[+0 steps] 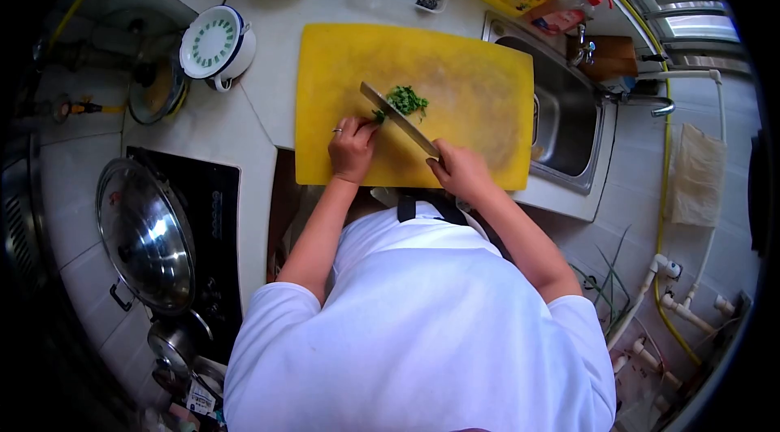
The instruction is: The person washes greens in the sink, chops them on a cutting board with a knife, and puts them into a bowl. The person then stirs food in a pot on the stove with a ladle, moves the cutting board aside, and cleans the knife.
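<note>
While the right hand (pixel 463 172) grips the knife (pixel 400 120), the left hand (pixel 352 151) pinches greens (pixel 379 116) on the yellow board (pixel 483 107); a curled hold seems safest

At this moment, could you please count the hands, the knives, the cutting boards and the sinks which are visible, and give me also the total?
Hands: 2 (left hand, right hand)
Knives: 1 (knife)
Cutting boards: 1 (yellow cutting board)
Sinks: 1 (metal sink)
Total: 5
</note>
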`<move>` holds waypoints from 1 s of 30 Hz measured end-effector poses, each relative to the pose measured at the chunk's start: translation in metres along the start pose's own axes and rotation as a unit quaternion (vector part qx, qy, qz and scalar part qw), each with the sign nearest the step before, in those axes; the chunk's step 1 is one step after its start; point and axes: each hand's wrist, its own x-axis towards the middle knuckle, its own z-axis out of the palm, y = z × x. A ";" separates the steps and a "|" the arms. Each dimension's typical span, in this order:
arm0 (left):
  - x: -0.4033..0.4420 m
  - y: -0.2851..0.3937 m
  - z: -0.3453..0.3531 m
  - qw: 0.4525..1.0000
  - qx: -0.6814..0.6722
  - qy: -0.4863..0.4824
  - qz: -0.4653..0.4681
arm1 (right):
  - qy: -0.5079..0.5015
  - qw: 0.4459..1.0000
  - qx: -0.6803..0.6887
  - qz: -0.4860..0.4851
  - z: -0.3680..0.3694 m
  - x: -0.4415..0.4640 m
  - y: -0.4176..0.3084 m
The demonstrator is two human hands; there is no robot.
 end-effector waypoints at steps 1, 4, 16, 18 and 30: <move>-0.002 -0.001 0.003 1.000 -0.001 0.000 -0.001 | -0.012 1.000 -0.024 -0.015 -0.004 -0.003 -0.001; -0.003 -0.007 0.011 1.000 -0.004 -0.017 -0.015 | -0.023 0.997 -0.071 -0.035 -0.003 -0.003 -0.002; -0.007 -0.009 -0.015 0.993 -0.081 0.030 -0.075 | -0.013 1.000 0.022 0.009 0.001 -0.001 0.002; -0.010 -0.015 -0.014 0.986 -0.103 0.038 -0.123 | -0.022 1.000 0.010 -0.009 -0.003 -0.005 0.001; -0.018 -0.024 -0.020 0.980 -0.101 0.056 -0.160 | 0.006 1.000 -0.001 0.000 0.010 0.005 -0.004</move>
